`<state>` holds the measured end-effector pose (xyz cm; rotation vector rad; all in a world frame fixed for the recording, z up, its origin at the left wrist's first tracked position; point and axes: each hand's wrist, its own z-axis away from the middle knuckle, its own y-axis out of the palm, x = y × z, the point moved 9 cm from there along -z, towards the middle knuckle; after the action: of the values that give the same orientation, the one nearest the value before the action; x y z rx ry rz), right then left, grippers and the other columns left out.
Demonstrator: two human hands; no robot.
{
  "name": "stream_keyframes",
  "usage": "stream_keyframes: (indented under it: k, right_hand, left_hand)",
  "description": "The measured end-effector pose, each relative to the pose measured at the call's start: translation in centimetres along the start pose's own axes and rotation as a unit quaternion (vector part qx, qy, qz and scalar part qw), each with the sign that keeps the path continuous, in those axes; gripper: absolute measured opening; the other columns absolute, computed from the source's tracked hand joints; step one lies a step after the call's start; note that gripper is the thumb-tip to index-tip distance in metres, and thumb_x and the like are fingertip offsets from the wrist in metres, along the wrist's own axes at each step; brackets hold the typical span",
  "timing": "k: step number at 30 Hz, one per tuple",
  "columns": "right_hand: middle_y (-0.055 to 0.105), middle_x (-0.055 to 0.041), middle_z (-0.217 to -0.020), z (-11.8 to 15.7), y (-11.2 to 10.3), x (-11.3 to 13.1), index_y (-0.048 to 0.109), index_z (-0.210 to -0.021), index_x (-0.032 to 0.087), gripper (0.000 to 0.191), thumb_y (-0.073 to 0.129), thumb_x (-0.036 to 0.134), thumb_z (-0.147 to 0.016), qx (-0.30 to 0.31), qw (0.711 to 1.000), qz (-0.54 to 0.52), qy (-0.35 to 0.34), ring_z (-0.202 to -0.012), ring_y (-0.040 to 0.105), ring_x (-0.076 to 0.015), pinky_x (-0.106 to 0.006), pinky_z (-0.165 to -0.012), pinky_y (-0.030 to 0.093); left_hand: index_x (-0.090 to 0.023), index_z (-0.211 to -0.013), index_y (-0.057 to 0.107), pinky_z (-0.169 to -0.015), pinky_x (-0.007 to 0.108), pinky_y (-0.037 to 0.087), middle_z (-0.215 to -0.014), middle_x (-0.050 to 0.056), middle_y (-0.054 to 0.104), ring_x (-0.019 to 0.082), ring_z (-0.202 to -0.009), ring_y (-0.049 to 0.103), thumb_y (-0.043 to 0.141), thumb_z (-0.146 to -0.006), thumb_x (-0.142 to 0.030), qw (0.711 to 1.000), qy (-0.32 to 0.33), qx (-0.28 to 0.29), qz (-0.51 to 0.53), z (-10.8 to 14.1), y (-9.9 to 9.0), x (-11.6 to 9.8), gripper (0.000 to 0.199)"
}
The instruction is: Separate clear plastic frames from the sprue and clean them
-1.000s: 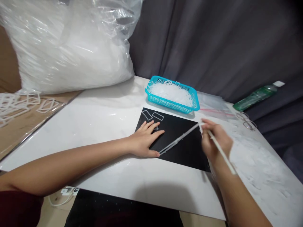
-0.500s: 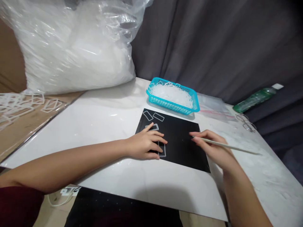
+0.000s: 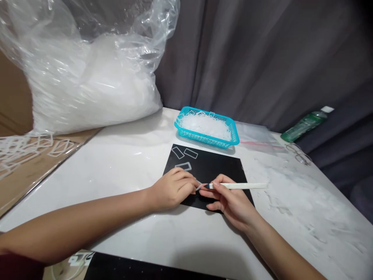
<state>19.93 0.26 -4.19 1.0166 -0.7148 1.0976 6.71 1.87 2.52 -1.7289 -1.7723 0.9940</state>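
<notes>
My left hand (image 3: 175, 188) is closed over the lower left part of a black sheet (image 3: 224, 167), its fingertips pinching a small translucent white frame (image 3: 199, 186). Much of that frame is hidden by the fingers. Close on its right, my right hand (image 3: 233, 200) holds a slim white pen-like stick (image 3: 247, 186) with a dark tip pointing left at the frame. Whether the tip touches it, I cannot tell. Three more thin rectangular frames lie on the sheet, among them a thicker-looking frame (image 3: 183, 167) just above my left hand.
Behind the sheet stands a blue basket (image 3: 204, 139) of white plastic pieces. A big clear bag (image 3: 96, 85) fills the back left, near loose frames (image 3: 17, 151) on brown card. At the right are clear plastic bags (image 3: 258, 136), a green bottle (image 3: 304, 125) and eyeglasses (image 3: 301, 155).
My left hand has gone from spread flat to pinching a frame lifted off the sheet. My right hand has brought the stick leftward to meet it. The view has shifted slightly.
</notes>
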Motion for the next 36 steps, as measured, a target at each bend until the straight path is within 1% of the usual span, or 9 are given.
stream_keyframes:
  k: [6, 15, 19, 22, 25, 28, 30, 33, 36]
  right_hand:
    - [0.072, -0.0020, -0.085, 0.0, -0.1, 0.1, 0.049, -0.077, 0.020, 0.028, 0.071, 0.036, -0.079, -0.002, 1.000, 0.000, -0.024, -0.089, 0.072, -0.0218, -0.023, -0.051, 0.059]
    - [0.072, -0.0034, -0.087, 0.1, -0.2, 0.4, 0.051, -0.076, 0.019, 0.030, 0.074, 0.038, -0.075, -0.011, 0.999, 0.014, -0.027, -0.091, 0.071, -0.0234, -0.023, -0.051, 0.060]
    - [0.072, -0.0038, -0.086, 0.0, -0.5, 0.3, 0.052, -0.076, 0.019, 0.033, 0.076, 0.041, -0.071, -0.026, 0.998, 0.045, -0.036, -0.093, 0.071, -0.0247, -0.025, -0.053, 0.061]
    - [0.073, -0.0067, -0.093, 0.4, -0.5, 0.9, 0.053, -0.077, 0.019, 0.030, 0.072, 0.043, -0.076, -0.037, 0.988, 0.123, -0.087, -0.095, 0.070, -0.0255, -0.029, -0.059, 0.062]
    - [0.073, -0.0084, -0.102, 1.9, 0.1, 2.6, 0.056, -0.077, 0.021, 0.019, 0.062, 0.037, -0.085, -0.067, 0.935, 0.276, -0.211, -0.093, 0.071, -0.0243, -0.035, -0.071, 0.062]
    - [0.074, -0.0061, -0.101, 4.0, 2.2, 3.6, 0.058, -0.080, 0.024, 0.006, 0.058, 0.022, -0.087, -0.057, 0.840, 0.400, -0.361, -0.093, 0.071, -0.0225, -0.036, -0.080, 0.059]
    - [0.074, -0.0048, -0.100, 4.9, 3.4, 3.5, 0.058, -0.084, 0.025, 0.009, 0.057, 0.016, -0.086, -0.034, 0.789, 0.442, -0.425, -0.092, 0.071, -0.0215, -0.034, -0.081, 0.058]
    - [0.074, -0.0048, -0.100, 5.1, 4.2, 3.2, 0.059, -0.089, 0.025, 0.013, 0.054, 0.013, -0.086, -0.027, 0.754, 0.474, -0.453, -0.091, 0.071, -0.0213, -0.034, -0.080, 0.058]
    - [0.074, -0.0066, -0.099, 5.2, 4.2, 4.1, 0.059, -0.091, 0.024, 0.014, 0.050, 0.012, -0.087, -0.049, 0.711, 0.507, -0.484, -0.092, 0.070, -0.0219, -0.035, -0.081, 0.057]
  left_hand:
    - [-0.015, -0.088, 0.060, -0.084, 0.034, 0.039, -0.108, 0.006, 0.071, 0.019, -0.101, 0.060, 0.029, -0.096, -0.010, 1.000, 0.001, 0.014, -0.018, -0.2, 0.0, -0.5, 0.032]
    - [-0.015, -0.088, 0.059, -0.081, 0.034, 0.036, -0.109, 0.007, 0.070, 0.021, -0.101, 0.061, 0.035, -0.095, -0.009, 0.999, 0.030, 0.011, -0.037, -0.2, 0.1, -1.0, 0.026]
    - [-0.015, -0.088, 0.060, -0.082, 0.034, 0.037, -0.107, 0.006, 0.071, 0.020, -0.101, 0.060, 0.036, -0.095, -0.009, 0.998, 0.034, 0.012, -0.057, -0.2, 0.2, -1.1, 0.026]
    - [-0.016, -0.089, 0.061, -0.083, 0.034, 0.036, -0.104, 0.004, 0.071, 0.020, -0.100, 0.059, 0.042, -0.095, -0.014, 0.999, 0.010, 0.016, -0.043, -0.3, 0.1, -0.8, 0.020]
    - [-0.018, -0.093, 0.062, -0.085, 0.035, 0.037, -0.100, 0.004, 0.070, 0.021, -0.097, 0.056, 0.053, -0.092, -0.033, 0.994, -0.098, 0.043, 0.022, -0.2, 0.6, 0.7, 0.018]
    - [-0.019, -0.091, 0.062, -0.083, 0.033, 0.038, -0.098, 0.005, 0.065, 0.019, -0.093, 0.053, 0.051, -0.092, -0.042, 0.977, -0.183, 0.067, 0.082, 0.1, 1.4, 1.8, 0.026]
    - [-0.018, -0.088, 0.061, -0.082, 0.032, 0.039, -0.094, 0.005, 0.062, 0.017, -0.089, 0.052, 0.044, -0.096, -0.037, 0.971, -0.198, 0.079, 0.104, 0.3, 1.8, 2.0, 0.027]
    - [-0.017, -0.084, 0.060, -0.080, 0.032, 0.040, -0.088, 0.005, 0.059, 0.016, -0.084, 0.051, 0.038, -0.098, -0.031, 0.971, -0.192, 0.091, 0.110, 0.3, 2.1, 1.7, 0.029]
    - [-0.016, -0.078, 0.059, -0.076, 0.031, 0.041, -0.082, 0.004, 0.055, 0.015, -0.078, 0.049, 0.038, -0.097, -0.030, 0.973, -0.185, 0.070, 0.119, 0.2, 1.6, 1.6, 0.031]
